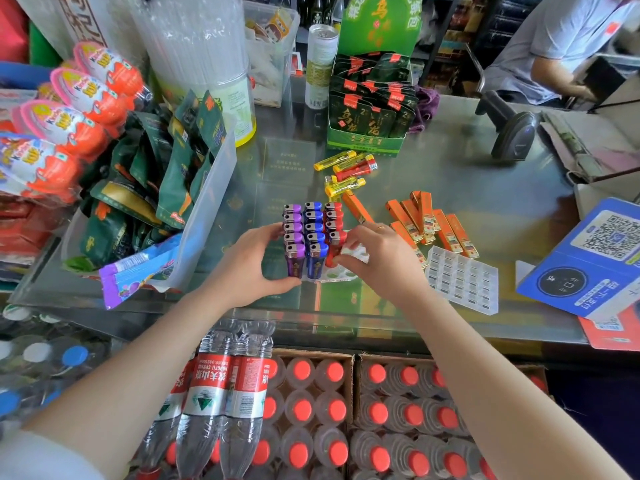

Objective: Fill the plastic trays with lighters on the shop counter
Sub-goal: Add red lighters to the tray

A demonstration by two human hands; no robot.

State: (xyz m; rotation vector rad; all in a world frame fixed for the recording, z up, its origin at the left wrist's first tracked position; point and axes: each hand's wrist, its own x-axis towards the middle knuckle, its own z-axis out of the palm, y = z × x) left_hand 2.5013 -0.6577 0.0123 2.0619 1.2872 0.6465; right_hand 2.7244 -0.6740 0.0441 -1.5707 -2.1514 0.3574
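Note:
A white plastic tray stands on the glass counter with upright lighters in rows: purple, blue and red. My left hand grips the tray's near left corner beside the purple lighters. My right hand pinches a red lighter at the tray's right side. A second, empty clear tray lies to the right. Loose orange lighters lie behind it, and yellow and red lighters lie farther back.
A clear bin of green snack packs crowds the left. A green display box and a can stand behind. A barcode scanner and blue QR stand sit right. Water bottles are below the counter. A person sits far right.

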